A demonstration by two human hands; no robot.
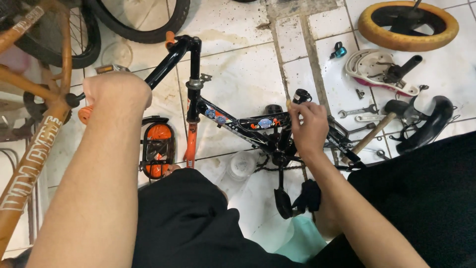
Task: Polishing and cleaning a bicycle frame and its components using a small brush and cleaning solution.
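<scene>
A small black bicycle frame (pixel 233 123) with colourful stickers lies on the white tiled floor in front of my knees. My left hand (pixel 117 94) is a closed fist around the handlebar, and its orange grip (pixel 85 114) sticks out below the fist. My right hand (pixel 308 125) pinches a small tan piece (pixel 288 103) at the fingertips, right beside the open black seat tube (pixel 300 95). The orange fork (pixel 191 145) points toward me. A black pedal (pixel 283 201) and the chain (pixel 277 167) lie below my right wrist.
A wooden-handled hammer (pixel 373 133), wrenches (pixel 358 112), a white-and-pink saddle (pixel 375 68), a black fender (pixel 430 121), a teal bell (pixel 339 50) and a yellow-tyred wheel (pixel 407 25) lie to the right. An orange bicycle (pixel 33 149) stands on the left. An orange-and-black pedal-like part (pixel 157 149) and a clear tub (pixel 241 165) sit near my knees.
</scene>
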